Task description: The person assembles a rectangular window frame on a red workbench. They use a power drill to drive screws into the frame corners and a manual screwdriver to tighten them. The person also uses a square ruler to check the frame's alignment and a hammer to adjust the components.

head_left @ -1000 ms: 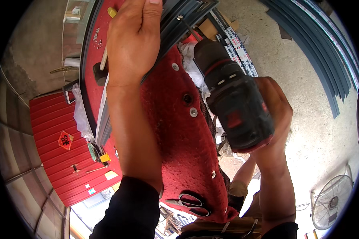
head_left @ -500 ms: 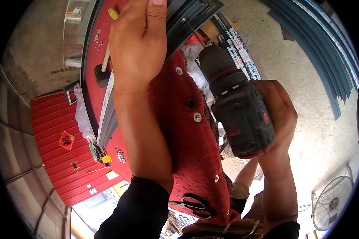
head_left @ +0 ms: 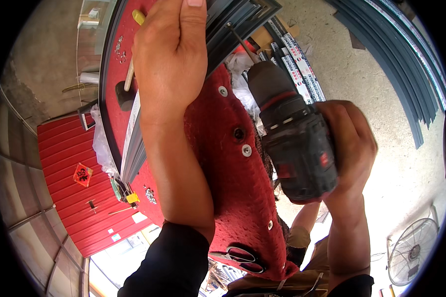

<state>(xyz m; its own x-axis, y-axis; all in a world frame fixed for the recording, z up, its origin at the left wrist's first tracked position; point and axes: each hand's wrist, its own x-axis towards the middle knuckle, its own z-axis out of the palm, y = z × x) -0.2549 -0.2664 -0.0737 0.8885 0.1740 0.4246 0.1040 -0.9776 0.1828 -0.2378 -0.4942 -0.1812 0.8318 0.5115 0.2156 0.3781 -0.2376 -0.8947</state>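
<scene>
drill (head_left: 295,148) sat gripped in the right hand (head_left: 349,148), its bit touching the dark metal frame (head_left: 233,22). left hand (head_left: 171,54) lay flat, fingers closed together, pressing that frame on the red bench (head_left: 228,188).

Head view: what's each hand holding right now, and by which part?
The right hand grips the cordless drill by its handle. The left hand presses flat on the dark metal frame, not clearly gripping it.
</scene>
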